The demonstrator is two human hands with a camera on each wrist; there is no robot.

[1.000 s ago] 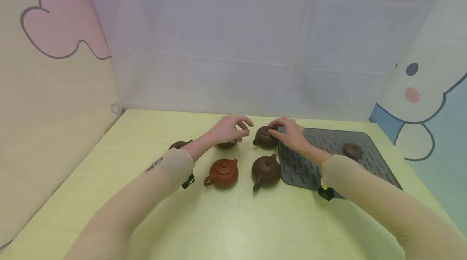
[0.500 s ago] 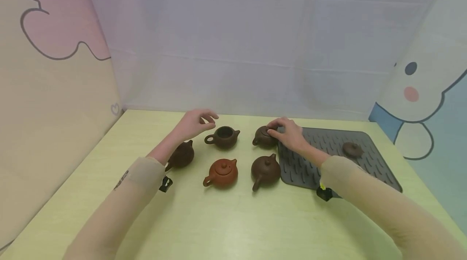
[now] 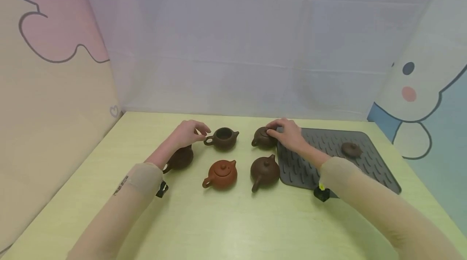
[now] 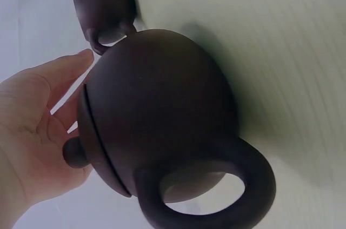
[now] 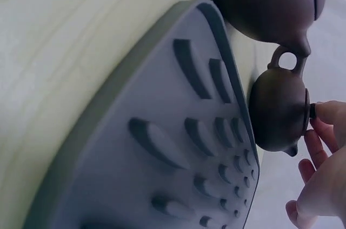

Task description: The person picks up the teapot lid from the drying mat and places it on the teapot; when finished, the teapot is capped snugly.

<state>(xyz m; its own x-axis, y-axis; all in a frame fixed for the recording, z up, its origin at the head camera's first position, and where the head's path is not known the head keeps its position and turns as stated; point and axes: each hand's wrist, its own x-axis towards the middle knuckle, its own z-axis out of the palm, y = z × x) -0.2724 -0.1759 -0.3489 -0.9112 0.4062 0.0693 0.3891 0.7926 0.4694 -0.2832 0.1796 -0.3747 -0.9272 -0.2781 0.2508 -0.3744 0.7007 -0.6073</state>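
Observation:
My right hand (image 3: 290,134) pinches the lid knob of a small dark brown teapot (image 5: 278,107), thumb and fingertips at the knob. That teapot has its lid on and stands at the mat's back left corner. My left hand (image 3: 184,133) reaches over another lidded dark teapot (image 4: 162,99), fingers loosely bent around air. Its fingertips are right by the handle of a lidless dark teapot (image 3: 224,139), whose open mouth faces up. In the left wrist view, the near teapot's round knob (image 4: 74,152) sits in front of the palm.
A reddish-brown lidded teapot (image 3: 222,174) and a dark one (image 3: 265,171) stand in front, side by side. On the grey ridged mat (image 3: 324,140) at right lies a loose dark lid (image 3: 352,149). A white cloth (image 3: 219,49) hangs behind the pale table (image 3: 219,227).
My left hand has moved left, away from the lidless teapot, uncovering it, then lowered beside its handle. The right hand stays at the small teapot's lid.

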